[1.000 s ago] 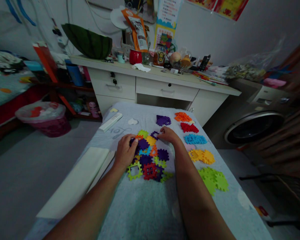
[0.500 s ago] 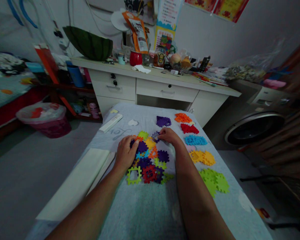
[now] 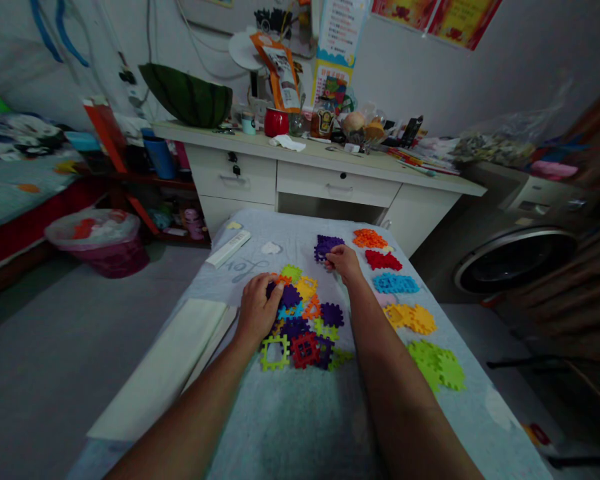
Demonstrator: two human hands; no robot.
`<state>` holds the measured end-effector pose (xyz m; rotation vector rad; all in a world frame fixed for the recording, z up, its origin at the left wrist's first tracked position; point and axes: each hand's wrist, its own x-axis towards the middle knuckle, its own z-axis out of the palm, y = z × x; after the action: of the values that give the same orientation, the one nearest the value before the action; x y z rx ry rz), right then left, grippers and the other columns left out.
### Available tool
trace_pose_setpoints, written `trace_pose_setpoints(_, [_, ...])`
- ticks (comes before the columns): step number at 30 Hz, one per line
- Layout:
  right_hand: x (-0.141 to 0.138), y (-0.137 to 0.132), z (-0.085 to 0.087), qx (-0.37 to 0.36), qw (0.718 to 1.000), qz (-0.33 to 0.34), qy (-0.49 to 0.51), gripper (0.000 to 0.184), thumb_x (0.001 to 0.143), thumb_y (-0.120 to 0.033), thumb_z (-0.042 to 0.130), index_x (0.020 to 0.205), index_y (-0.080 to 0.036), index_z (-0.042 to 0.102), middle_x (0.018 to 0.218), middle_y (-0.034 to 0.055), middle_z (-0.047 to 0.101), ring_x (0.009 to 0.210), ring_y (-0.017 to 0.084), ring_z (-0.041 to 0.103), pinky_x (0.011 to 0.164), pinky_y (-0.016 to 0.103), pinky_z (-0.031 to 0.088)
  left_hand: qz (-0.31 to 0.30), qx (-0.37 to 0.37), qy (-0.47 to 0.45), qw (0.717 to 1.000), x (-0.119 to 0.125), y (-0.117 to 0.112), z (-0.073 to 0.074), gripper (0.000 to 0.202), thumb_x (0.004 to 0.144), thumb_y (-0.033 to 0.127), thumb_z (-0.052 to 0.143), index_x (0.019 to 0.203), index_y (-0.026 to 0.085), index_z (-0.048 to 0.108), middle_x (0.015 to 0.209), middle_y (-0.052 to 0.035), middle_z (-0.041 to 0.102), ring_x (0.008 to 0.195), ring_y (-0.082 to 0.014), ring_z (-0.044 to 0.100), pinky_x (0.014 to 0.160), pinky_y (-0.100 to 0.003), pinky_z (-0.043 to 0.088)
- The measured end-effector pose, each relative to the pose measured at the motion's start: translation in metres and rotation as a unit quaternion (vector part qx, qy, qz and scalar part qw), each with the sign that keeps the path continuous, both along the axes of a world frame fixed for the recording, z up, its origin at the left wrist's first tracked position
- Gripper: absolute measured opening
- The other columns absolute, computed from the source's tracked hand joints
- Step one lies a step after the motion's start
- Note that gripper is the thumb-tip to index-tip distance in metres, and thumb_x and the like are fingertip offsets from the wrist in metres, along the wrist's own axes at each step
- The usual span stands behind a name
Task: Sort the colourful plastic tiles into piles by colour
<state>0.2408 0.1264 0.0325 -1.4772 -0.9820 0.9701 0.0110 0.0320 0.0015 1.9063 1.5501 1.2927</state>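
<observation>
A mixed heap of notched plastic building tiles [image 3: 305, 313] in several colours lies at the middle of the cloth-covered table. My left hand [image 3: 261, 303] is at the heap's left edge, its fingers and thumb closed on a purple tile [image 3: 289, 295]. Beyond the heap, my right hand [image 3: 345, 262] pinches a purple tile against the near edge of the purple pile [image 3: 324, 247]. My fingers mostly hide that tile. To the right run single-colour piles: orange [image 3: 370, 238], red [image 3: 383, 260], blue [image 3: 396, 284], yellow [image 3: 411, 318] and green [image 3: 436, 365].
A long white box [image 3: 229, 249] lies at the table's far left, and a folded white board or cloth [image 3: 165, 367] along the left edge. Behind stands a drawer desk [image 3: 337, 183] with a watermelon piece [image 3: 190, 100]. A washing machine [image 3: 510, 233] is at right.
My right hand has moved away from the heap to the purple pile, taking a purple tile with it. My left hand stays at the heap. The view has shifted slightly.
</observation>
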Motion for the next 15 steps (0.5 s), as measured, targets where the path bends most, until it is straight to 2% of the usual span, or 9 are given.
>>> trace_pose_setpoints(8, [-0.015, 0.033, 0.001, 0.002, 0.998, -0.063, -0.005, 0.024, 0.065, -0.002, 0.062, 0.074, -0.019, 0.048, 0.051, -0.0085, 0.053, 0.047, 0.011, 0.06, 0.046, 0.019, 0.049, 0.009, 0.0, -0.002, 1.0, 0.0, -0.001, 0.001, 0.026, 0.091, 0.041, 0.047, 0.101, 0.022, 0.062, 0.111, -0.0073, 0.064, 0.112, -0.0253, 0.056, 0.104, -0.046, 0.041])
trace_pose_setpoints(15, [-0.012, 0.03, -0.005, 0.019, 0.997, -0.067, -0.045, 0.02, 0.062, -0.009, 0.062, 0.078, -0.018, 0.056, 0.063, -0.0055, 0.059, 0.059, 0.011, 0.061, 0.056, 0.02, 0.049, 0.003, 0.003, 0.003, 1.0, 0.0, 0.0, 0.0, 0.027, 0.092, 0.041, 0.045, 0.1, 0.022, 0.062, 0.112, -0.0076, 0.064, 0.113, -0.0251, 0.055, 0.104, -0.046, 0.041])
